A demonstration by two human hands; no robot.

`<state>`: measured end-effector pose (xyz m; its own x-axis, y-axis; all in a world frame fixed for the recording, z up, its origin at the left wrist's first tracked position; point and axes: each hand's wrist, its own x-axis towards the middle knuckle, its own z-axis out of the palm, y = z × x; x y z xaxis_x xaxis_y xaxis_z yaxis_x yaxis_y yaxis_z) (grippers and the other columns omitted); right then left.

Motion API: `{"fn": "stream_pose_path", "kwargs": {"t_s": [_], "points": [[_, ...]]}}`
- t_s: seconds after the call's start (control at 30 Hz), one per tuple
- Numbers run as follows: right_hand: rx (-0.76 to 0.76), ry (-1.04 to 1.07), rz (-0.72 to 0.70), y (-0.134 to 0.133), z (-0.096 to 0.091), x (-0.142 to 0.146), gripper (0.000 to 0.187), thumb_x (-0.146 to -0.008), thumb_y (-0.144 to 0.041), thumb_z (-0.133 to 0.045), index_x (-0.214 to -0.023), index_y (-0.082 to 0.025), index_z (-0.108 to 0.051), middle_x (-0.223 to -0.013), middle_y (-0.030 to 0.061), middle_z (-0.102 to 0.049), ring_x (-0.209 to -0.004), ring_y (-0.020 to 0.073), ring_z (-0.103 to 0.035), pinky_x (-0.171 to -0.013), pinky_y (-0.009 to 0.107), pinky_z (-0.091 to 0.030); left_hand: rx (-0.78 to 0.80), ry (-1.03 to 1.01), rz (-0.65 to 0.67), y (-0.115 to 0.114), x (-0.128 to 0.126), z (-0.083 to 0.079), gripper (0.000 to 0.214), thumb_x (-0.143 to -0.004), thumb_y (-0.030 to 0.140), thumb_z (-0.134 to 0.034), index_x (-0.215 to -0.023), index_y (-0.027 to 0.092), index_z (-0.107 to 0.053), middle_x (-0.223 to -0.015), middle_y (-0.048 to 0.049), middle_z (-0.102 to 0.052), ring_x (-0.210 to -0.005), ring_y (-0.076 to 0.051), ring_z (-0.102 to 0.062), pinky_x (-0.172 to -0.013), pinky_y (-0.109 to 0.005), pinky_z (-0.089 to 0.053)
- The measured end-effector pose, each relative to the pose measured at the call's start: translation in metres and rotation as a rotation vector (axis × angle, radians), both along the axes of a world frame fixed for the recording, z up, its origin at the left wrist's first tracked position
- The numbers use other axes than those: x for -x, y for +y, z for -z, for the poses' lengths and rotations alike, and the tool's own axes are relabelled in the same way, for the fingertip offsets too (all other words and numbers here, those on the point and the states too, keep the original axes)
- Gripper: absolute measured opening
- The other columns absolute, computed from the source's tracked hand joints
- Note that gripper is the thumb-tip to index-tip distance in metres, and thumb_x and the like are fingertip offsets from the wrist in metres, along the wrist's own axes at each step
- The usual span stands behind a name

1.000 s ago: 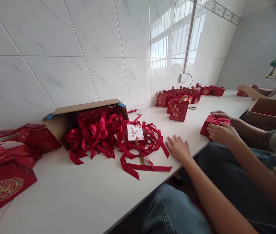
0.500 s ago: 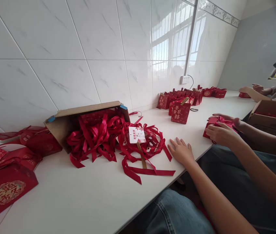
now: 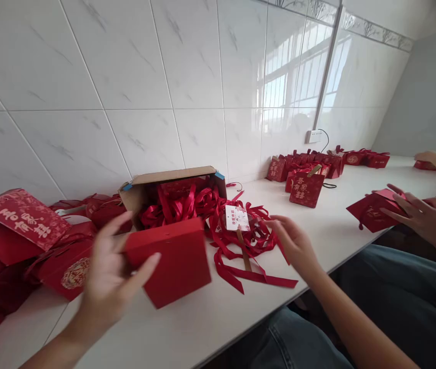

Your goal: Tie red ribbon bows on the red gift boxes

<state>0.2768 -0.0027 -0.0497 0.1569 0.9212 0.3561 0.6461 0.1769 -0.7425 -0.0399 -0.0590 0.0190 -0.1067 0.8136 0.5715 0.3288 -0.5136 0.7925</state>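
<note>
A plain red gift box [image 3: 174,261] is tilted in front of me. My left hand [image 3: 106,271], slightly blurred, grips its left side, with the thumb across the front face and the other fingers partly behind it. My right hand [image 3: 295,243] is at the right edge of a loose pile of red ribbons [image 3: 258,243], fingers stretched towards it; no held object shows. On the ribbons lies a white printed card [image 3: 237,219]. Behind the gift box, a cardboard box [image 3: 172,177] on its side spills more ribbon.
Several red gift boxes [image 3: 25,220] are heaped at the left. More decorated boxes [image 3: 306,188] stand along the tiled wall at the right. Beside me a co-worker's hand [image 3: 421,207] holds a red box [image 3: 375,210]. Another person's arm shows at the far right.
My left hand has come into view from the left with the red gift box. My right hand has lifted from the table edge to the ribbons. The view has swung left.
</note>
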Motion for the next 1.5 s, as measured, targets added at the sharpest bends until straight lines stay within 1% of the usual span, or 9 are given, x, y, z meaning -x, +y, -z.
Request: {"fn": "stream_pose_path", "kwargs": {"t_s": [0.07,0.17,0.4,0.6,0.67,0.73,0.93,1.13,1.5], "points": [[-0.174,0.263,-0.429,-0.018,-0.014,0.025,0.048,-0.091,-0.045,-0.046,-0.133,-0.024,-0.037,-0.125,0.0105,-0.060,-0.116,0.0208,-0.056,-0.093,0.034,-0.049,0.072,-0.062,0.209,0.016,-0.028,0.008,0.074,-0.078,0.026,-0.069,-0.139,0.029,-0.027,-0.108,-0.0049,-0.062,-0.084,-0.017,-0.064,-0.073,-0.026,-0.057],[-0.238,0.405,-0.614,-0.033,-0.019,0.047,0.054,-0.082,-0.037,-0.064,-0.131,-0.030,-0.041,-0.125,0.0076,-0.059,-0.111,0.0211,-0.058,-0.092,0.036,-0.050,0.151,-0.092,0.309,0.025,-0.062,0.024,0.065,-0.079,0.026,-0.068,-0.134,0.027,-0.033,-0.113,-0.0071,-0.061,-0.089,-0.018,-0.064,-0.075,-0.026,-0.056],[-0.143,0.559,-0.397,-0.027,0.002,0.052,0.023,-0.080,-0.040,-0.066,-0.095,-0.022,-0.064,-0.114,0.0093,-0.060,-0.106,0.0235,-0.059,-0.082,0.035,-0.054,0.311,-0.031,0.332,0.034,-0.066,0.048,0.021,-0.083,0.039,-0.063,-0.088,0.019,-0.057,-0.090,-0.0026,-0.061,-0.073,-0.013,-0.059,-0.062,-0.021,-0.050],[-0.081,0.486,-0.633,-0.001,-0.008,0.032,0.046,-0.092,-0.053,-0.038,-0.077,-0.018,-0.064,-0.103,0.0093,-0.064,-0.099,0.0214,-0.062,-0.084,0.035,-0.052,0.237,0.017,0.457,0.032,-0.064,0.048,0.016,-0.090,0.036,-0.055,-0.090,0.020,-0.059,-0.096,-0.0023,-0.063,-0.083,-0.013,-0.059,-0.072,-0.021,-0.048],[-0.096,0.291,-0.482,0.022,-0.010,0.030,0.055,-0.096,-0.049,-0.021,-0.087,-0.018,-0.065,-0.105,0.0105,-0.064,-0.102,0.0214,-0.062,-0.083,0.035,-0.052,0.205,0.036,0.485,0.028,-0.066,0.049,0.014,-0.090,0.034,-0.055,-0.090,0.020,-0.059,-0.088,-0.0010,-0.064,-0.080,-0.013,-0.059,-0.071,-0.020,-0.048],[-0.088,0.039,-0.329,0.046,-0.010,0.036,0.034,-0.091,-0.038,-0.042,-0.114,-0.021,-0.060,-0.116,0.0103,-0.062,-0.108,0.0232,-0.058,-0.086,0.038,-0.050,0.194,0.032,0.493,0.027,-0.067,0.050,0.014,-0.091,0.034,-0.054,-0.088,0.020,-0.058,-0.086,-0.0004,-0.065,-0.078,-0.012,-0.060,-0.069,-0.020,-0.047],[-0.040,-0.292,-0.287,0.090,-0.003,0.070,0.081,-0.059,0.004,-0.059,-0.131,-0.033,-0.052,-0.145,0.0090,-0.039,-0.132,0.0372,-0.034,-0.099,0.054,-0.036,0.206,0.036,0.483,0.028,-0.066,0.052,0.014,-0.090,0.033,-0.055,-0.087,0.020,-0.057,-0.084,0.0004,-0.064,-0.076,-0.012,-0.060,-0.069,-0.019,-0.047],[-0.065,-0.383,-0.174,0.091,0.000,0.062,0.042,-0.083,-0.006,-0.038,-0.114,-0.021,-0.063,-0.132,0.0100,-0.053,-0.115,0.0267,-0.055,-0.088,0.040,-0.048,0.222,0.032,0.483,0.029,-0.067,0.052,0.017,-0.090,0.036,-0.055,-0.084,0.019,-0.055,-0.080,0.0005,-0.063,-0.073,-0.012,-0.059,-0.067,-0.021,-0.047],[-0.088,-0.501,-0.201,0.087,0.015,0.055,0.060,-0.076,-0.016,-0.054,-0.133,-0.032,-0.050,-0.152,0.0110,-0.025,-0.136,0.0359,-0.030,-0.089,0.049,-0.049,0.250,0.029,0.473,0.031,-0.067,0.054,0.019,-0.089,0.037,-0.055,-0.084,0.019,-0.054,-0.079,-0.0012,-0.064,-0.069,-0.013,-0.057,-0.063,-0.022,-0.046]]}}
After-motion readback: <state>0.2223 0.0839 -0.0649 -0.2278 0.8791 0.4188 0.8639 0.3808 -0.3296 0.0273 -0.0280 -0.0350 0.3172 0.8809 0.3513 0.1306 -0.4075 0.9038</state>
